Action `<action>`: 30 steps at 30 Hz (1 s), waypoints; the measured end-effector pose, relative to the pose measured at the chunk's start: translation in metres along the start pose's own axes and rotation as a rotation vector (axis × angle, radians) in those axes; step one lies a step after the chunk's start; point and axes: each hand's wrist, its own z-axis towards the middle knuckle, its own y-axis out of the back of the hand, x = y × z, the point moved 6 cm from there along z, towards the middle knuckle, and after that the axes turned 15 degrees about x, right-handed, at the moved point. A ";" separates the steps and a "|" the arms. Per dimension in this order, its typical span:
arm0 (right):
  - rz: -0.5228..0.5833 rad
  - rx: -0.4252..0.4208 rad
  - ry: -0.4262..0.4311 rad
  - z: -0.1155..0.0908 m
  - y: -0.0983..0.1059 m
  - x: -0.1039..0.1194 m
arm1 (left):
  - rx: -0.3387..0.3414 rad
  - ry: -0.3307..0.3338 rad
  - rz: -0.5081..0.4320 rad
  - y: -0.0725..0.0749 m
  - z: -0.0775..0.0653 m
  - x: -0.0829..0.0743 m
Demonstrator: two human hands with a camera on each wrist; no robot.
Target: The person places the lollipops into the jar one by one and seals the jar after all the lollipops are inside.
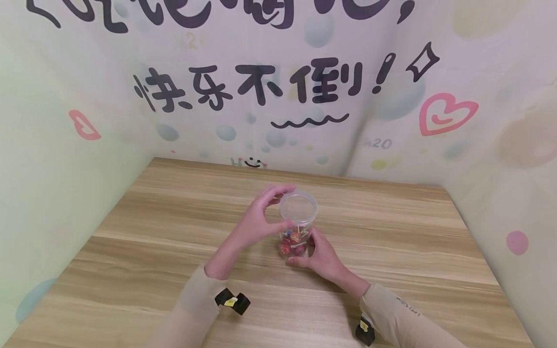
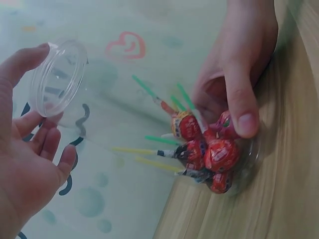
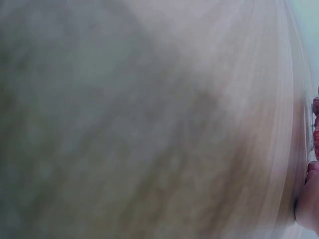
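A clear plastic jar (image 1: 283,238) stands upright on the wooden table, with several lollipops (image 2: 222,154) in its lower part. The lollipops have red shiny wrappers and green or yellow sticks. At the jar's top is a round clear lid (image 1: 298,208); whether it is fastened cannot be seen. My left hand (image 1: 256,220) grips the lid's rim between thumb and fingers. Low on the jar, my right hand (image 1: 325,259) holds its side, with the thumb (image 2: 244,112) pressed on the wall. The right wrist view is mostly blurred, with lollipops (image 3: 316,134) at its right edge.
The wood-grain table (image 1: 183,208) reaches back to a printed wall (image 1: 261,135) with dark lettering and hearts. Side walls (image 1: 65,193) border the table left and right. Each sleeve carries a black wrist mount (image 1: 241,304).
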 end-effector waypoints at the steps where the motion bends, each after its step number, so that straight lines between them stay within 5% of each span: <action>1: -0.002 -0.002 -0.001 0.000 0.000 0.000 | -0.019 0.007 0.009 -0.001 -0.001 0.000; 7: -0.001 0.002 -0.001 -0.001 0.001 0.003 | -0.039 0.023 0.009 -0.002 -0.003 0.002; 15: -0.009 -0.001 -0.002 0.007 -0.003 -0.022 | 0.149 -0.089 -0.104 0.005 0.007 0.006; 19: -0.004 0.000 -0.008 0.011 -0.004 -0.036 | 0.185 -0.102 -0.106 0.008 0.008 0.005; 30: -0.001 -0.014 -0.002 0.011 -0.004 -0.040 | 0.008 -0.004 -0.023 0.001 0.001 0.005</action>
